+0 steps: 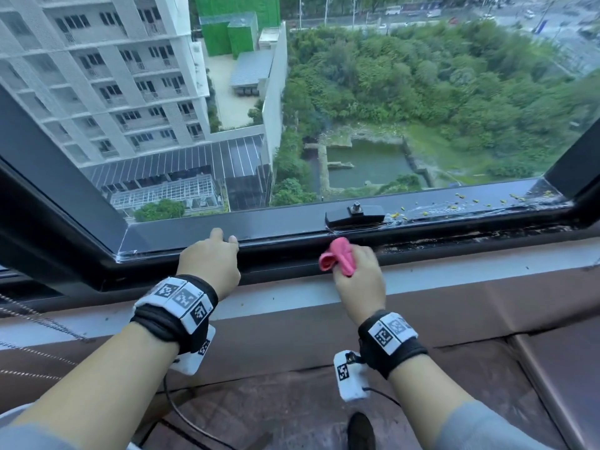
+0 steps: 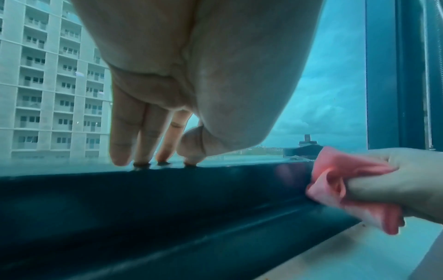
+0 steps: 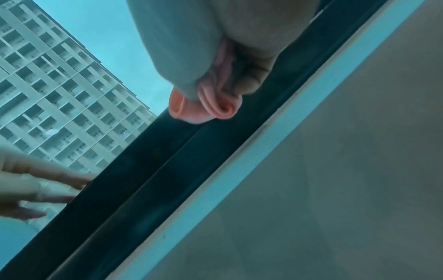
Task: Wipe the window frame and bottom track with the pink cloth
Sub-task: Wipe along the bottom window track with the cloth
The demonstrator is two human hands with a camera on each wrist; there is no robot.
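The dark window frame [image 1: 181, 230] runs across the head view, with its bottom track [image 1: 285, 254] just below the sash. My right hand [image 1: 357, 271] grips a bunched pink cloth [image 1: 337, 256] and presses it against the track below the black latch [image 1: 355, 216]. The left wrist view shows the cloth [image 2: 340, 181] touching the frame's dark face [image 2: 167, 199]; the right wrist view shows the cloth [image 3: 215, 106] on the track [image 3: 187, 151]. My left hand [image 1: 211, 258] rests on the sash's top edge, its fingertips [image 2: 143, 159] straight and pressing down.
Yellow crumbs and wet smears [image 1: 461, 204] lie on the frame to the right of the latch. A pale sill [image 1: 292, 297] and brown padded ledge [image 1: 487, 319] lie in front. A beaded cord [image 1: 39, 319] hangs at left. Cables [image 1: 181, 414] trail from the wrist bands.
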